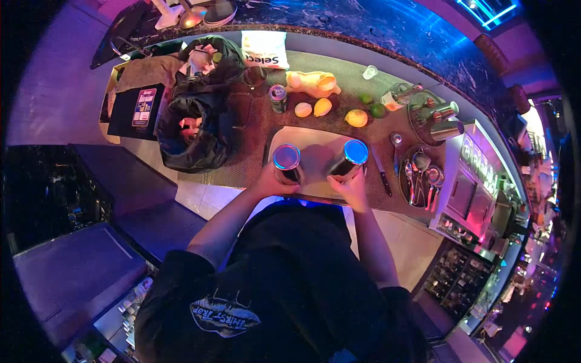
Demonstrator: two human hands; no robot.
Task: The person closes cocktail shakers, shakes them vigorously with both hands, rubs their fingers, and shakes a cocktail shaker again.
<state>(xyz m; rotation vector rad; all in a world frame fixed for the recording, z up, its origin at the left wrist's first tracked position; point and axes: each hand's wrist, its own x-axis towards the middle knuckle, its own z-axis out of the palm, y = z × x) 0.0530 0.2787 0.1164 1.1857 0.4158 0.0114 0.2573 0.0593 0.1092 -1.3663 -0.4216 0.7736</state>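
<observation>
My left hand (270,183) is wrapped round the side of a shaker tin (287,158), whose round top reflects blue light. A second shaker tin (354,153) is gripped by my right hand (350,186), leaning slightly outward. Both tins are over the pale cutting board (315,138), a short distance apart. Whether the tins rest on the board is hard to tell, and what they contain is hidden. Just right of the board lies a knife (383,173). Beyond the board are a lemon (356,118), a cut lemon (323,107) and an egg (303,109).
A can (278,98) stands behind the board, near a bag of lemons (311,83) and a white packet (265,49). Limes (377,110) and a bottle (400,97) are at the right. Bar spoons and strainers (422,175) fill a tray. Black bags (192,133) stand left.
</observation>
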